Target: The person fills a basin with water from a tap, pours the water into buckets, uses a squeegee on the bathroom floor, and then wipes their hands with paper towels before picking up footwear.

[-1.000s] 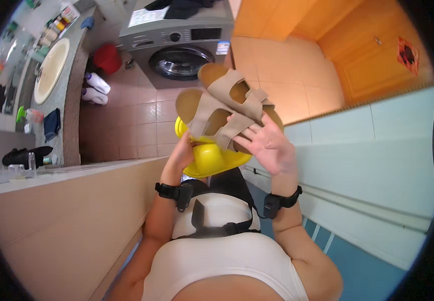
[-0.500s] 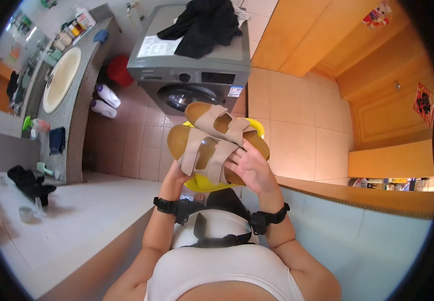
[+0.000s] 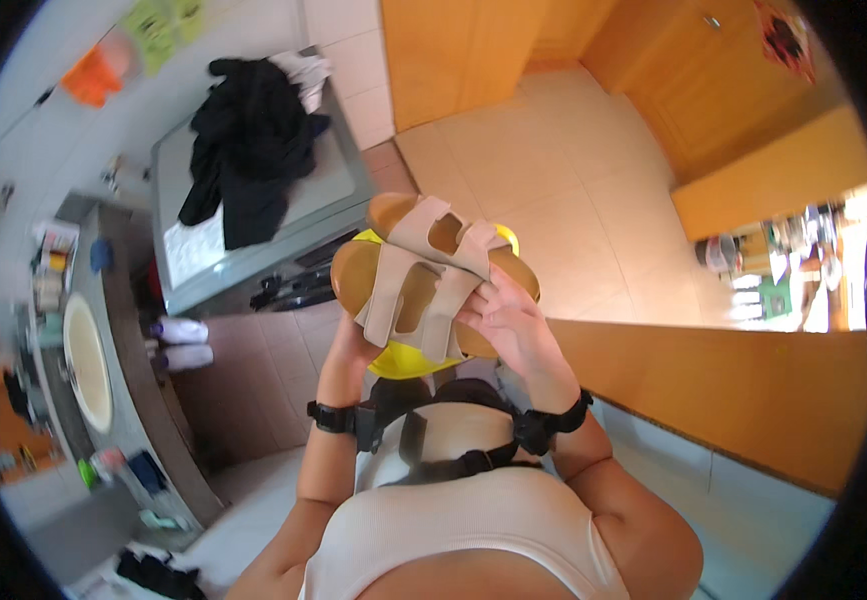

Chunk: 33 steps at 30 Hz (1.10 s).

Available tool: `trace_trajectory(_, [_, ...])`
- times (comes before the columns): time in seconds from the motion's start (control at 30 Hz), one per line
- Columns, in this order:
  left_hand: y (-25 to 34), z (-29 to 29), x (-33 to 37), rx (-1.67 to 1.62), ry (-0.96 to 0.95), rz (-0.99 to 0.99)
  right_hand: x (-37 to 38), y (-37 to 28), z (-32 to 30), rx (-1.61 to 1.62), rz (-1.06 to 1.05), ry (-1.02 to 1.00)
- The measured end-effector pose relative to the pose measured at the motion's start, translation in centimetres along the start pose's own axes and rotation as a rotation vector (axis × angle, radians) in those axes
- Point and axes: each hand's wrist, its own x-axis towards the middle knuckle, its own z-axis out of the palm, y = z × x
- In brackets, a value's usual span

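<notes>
Both my hands hold a pair of beige sandals (image 3: 431,235) with two buckled straps each and brown soles, side by side in front of my body. At the lower left sandal (image 3: 385,300), my left hand (image 3: 355,342) grips the edge, its fingers mostly hidden beneath. My right hand (image 3: 506,318) is closed at the right ends of the sandals, with its fingers against the strap. Under the pair shows the rim of a round yellow basin (image 3: 408,362), mostly covered. Whether my hands also bear the basin cannot be told.
A grey washing machine (image 3: 338,185) with black clothing (image 3: 253,150) on top stands ahead left. Left of it runs a counter with a cream sink (image 3: 88,360); white bottles (image 3: 185,356) stand below. A wooden ledge (image 3: 693,385) lies right, with wooden doors (image 3: 713,110) farther off.
My view has turned to the right, so the washing machine and sink have shifted left and tilted. A cluttered area at the right now shows. The sandals stay in both hands.
</notes>
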Motion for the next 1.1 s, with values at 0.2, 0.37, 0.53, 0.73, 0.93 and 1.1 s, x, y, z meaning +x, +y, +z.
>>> trace_trajectory(0.2, [1.9,5.6,9.1,0.182,-0.144,-0.114,2.8,-3.6,-2.8,0.018,-0.147,0.145])
trace_trajectory(0.37, [1.5,8.7,16.2,0.165,-0.250,-0.402,3.5,-7.0,-5.8,0.107,-0.270,0.203])
trace_trajectory(0.53, [-0.8,13.0,23.3,0.173,-0.238,-0.510,4.5,-9.9,-11.4,0.197,-0.382,0.261])
trace_trajectory(0.73, [-4.0,17.3,33.6,0.453,-0.283,-0.499,5.6,-16.5,-18.8,0.292,-0.468,0.200])
trace_trajectory(0.93, [-9.2,27.8,41.6,0.600,-0.263,-0.545,4.6,-26.7,-25.1,0.235,-0.489,0.328])
trace_trajectory(1.1, [-13.9,34.0,47.5,0.665,-0.303,-0.620,2.6,-31.8,-30.7,0.253,-0.568,0.373])
